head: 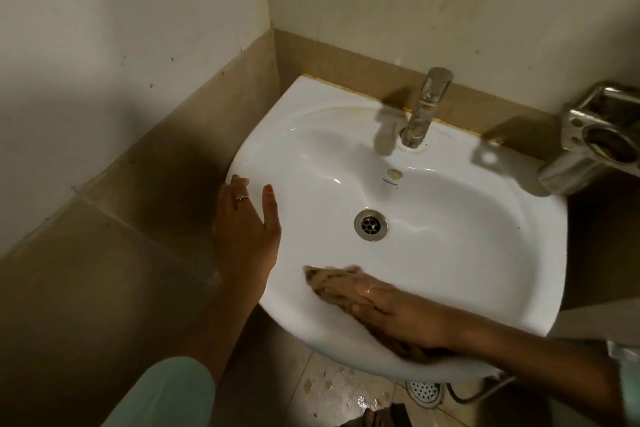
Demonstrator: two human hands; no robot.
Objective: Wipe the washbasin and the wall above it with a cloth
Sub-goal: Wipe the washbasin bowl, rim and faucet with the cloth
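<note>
A white washbasin (450, 218) hangs in a corner, with a round metal drain (370, 224) in its bowl. My right hand (398, 314) presses a crumpled brown cloth (332, 282) flat against the basin's near rim; part of the cloth is hidden under the palm. My left hand (244, 218) rests on the basin's left edge, fingers spread and curled over the rim, thumb lying on top. The wall above the basin (433, 3) is pale with small dark specks, over a band of beige tile.
A chrome tap (424, 107) stands at the basin's back. A metal holder (595, 135) juts from the wall at right. The left wall (121, 28) meets the back wall close to the basin. Below are a wet tiled floor (346, 388) and a floor drain (424, 392).
</note>
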